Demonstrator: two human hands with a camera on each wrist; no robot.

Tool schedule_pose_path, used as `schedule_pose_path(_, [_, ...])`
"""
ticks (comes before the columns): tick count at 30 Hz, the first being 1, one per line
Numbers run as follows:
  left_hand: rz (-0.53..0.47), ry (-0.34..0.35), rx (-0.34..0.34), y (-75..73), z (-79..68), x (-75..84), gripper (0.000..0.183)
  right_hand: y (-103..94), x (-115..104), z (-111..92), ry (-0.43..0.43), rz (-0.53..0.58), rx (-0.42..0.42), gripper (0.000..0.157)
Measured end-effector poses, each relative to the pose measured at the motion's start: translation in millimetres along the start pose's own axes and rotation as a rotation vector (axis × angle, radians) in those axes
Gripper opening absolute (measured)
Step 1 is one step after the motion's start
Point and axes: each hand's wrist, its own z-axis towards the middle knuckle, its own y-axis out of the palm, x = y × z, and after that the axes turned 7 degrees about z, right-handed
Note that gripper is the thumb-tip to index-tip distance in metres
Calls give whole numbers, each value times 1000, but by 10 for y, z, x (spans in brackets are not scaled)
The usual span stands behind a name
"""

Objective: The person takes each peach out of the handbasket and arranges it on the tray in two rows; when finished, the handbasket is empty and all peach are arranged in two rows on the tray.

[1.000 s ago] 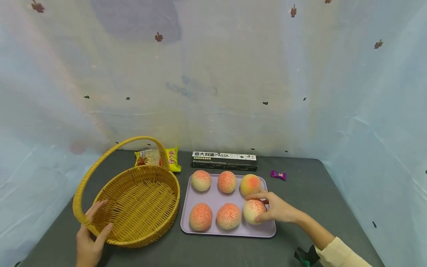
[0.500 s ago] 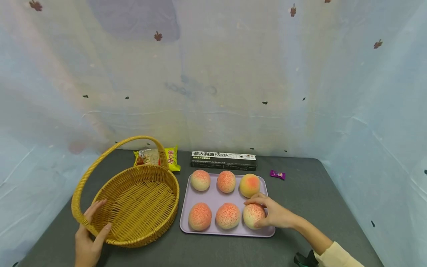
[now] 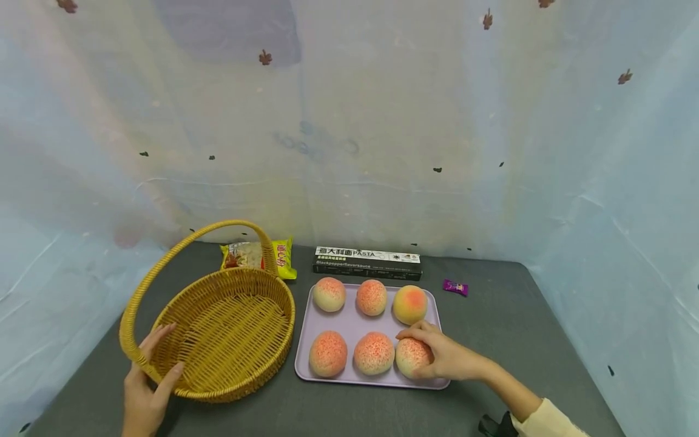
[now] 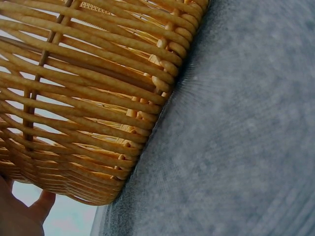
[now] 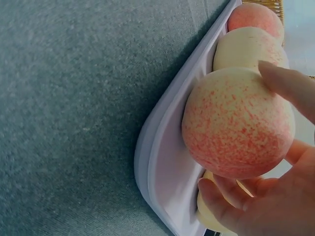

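My left hand (image 3: 144, 388) holds the left rim of a round wicker basket (image 3: 240, 394) by the foot of its tall handle, with fingertips and thumb tip showing inside the wall. In the left wrist view the woven side (image 4: 83, 108) fills the upper left, and part of the hand (image 4: 22, 211) shows at the bottom corner. My right hand (image 3: 450, 358) grips the front right peach (image 3: 411, 358) on a lilac tray (image 3: 349, 325), thumb on the near side and fingers on the far side. In the right wrist view that peach (image 5: 236, 123) sits between thumb and fingers, over the tray's corner.
Several other peaches (image 3: 374, 353) lie on the tray in two rows. Behind it stands a black pasta box (image 3: 367, 267), with a small purple wrapped sweet (image 3: 455, 287) to the right. A yellow food packet (image 3: 284, 260) lies behind the basket. Patterned cloth (image 3: 349, 121) hangs behind the table.
My right hand and its peach have shifted slightly toward the front and left, closer to the front middle peach. The left hand and basket stay in place.
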Motion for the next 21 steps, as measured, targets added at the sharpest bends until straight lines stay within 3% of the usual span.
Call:
schedule_pose_path(9, [-22, 3, -5, -40, -37, -3, 71, -37, -70, 7, -12, -37, 26, 60])
schedule_pose_path(13, [0, 7, 27, -74, -72, 35, 75, -181, -191, 38, 20, -99, 168, 46])
schedule_pose_path(15, [-8, 52, 60, -91, -81, 58, 75, -252, -252, 86, 38, -221, 302, 40])
schedule_pose_path(18, [-36, 153, 129, -108, -64, 159, 67, -313, -310, 185, 71, -509, 468, 42])
schedule_pose_path(21, [-64, 258, 241, -128, 21, 425, 56, -275, -295, 287, 106, -753, 511, 56])
